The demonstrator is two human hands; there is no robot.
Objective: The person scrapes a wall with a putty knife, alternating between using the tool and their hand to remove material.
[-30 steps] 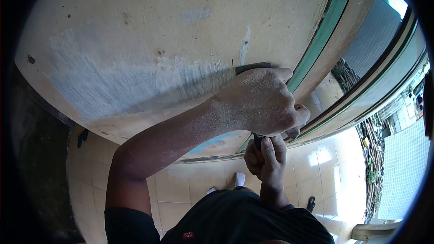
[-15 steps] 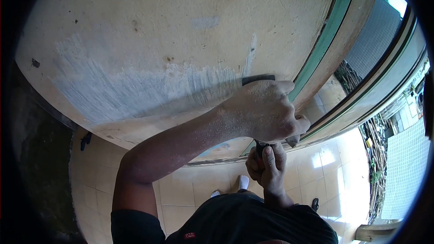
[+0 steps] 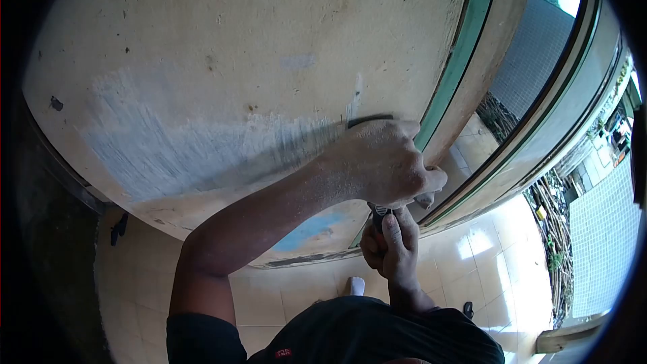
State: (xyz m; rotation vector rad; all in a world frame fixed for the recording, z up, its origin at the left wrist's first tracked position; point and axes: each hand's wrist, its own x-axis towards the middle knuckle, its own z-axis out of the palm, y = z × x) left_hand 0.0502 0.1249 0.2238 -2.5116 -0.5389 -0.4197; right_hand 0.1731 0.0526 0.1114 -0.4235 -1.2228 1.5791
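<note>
My left hand (image 3: 387, 162), coated in pale dust, is closed over a dark, flat-edged tool head (image 3: 369, 120) against the painted wall (image 3: 222, 27). Most of that head is hidden beneath the hand; a greyish part (image 3: 424, 199) shows below the knuckles. Just under it, my right hand (image 3: 394, 239) wraps around a black-and-red tool handle (image 3: 379, 219) with slots near its top. The handle and head appear to belong to one tool, but the join is covered. A whitish scuffed band (image 3: 175, 141) spreads over the wall left of my left hand.
Right of my hands runs a green strip (image 3: 465, 44) beside a window (image 3: 539, 40). A blue patch (image 3: 310, 230) marks the lower wall. Glossy tiles (image 3: 465, 276) cover the floor, with dark footwear (image 3: 118, 229) at left. Stacked sticks (image 3: 556, 249) lie outside at right.
The view has shifted, so the wall and window sit slightly lower and farther left. Both hands keep their grip, with the dark edge still by the narrow white streak.
</note>
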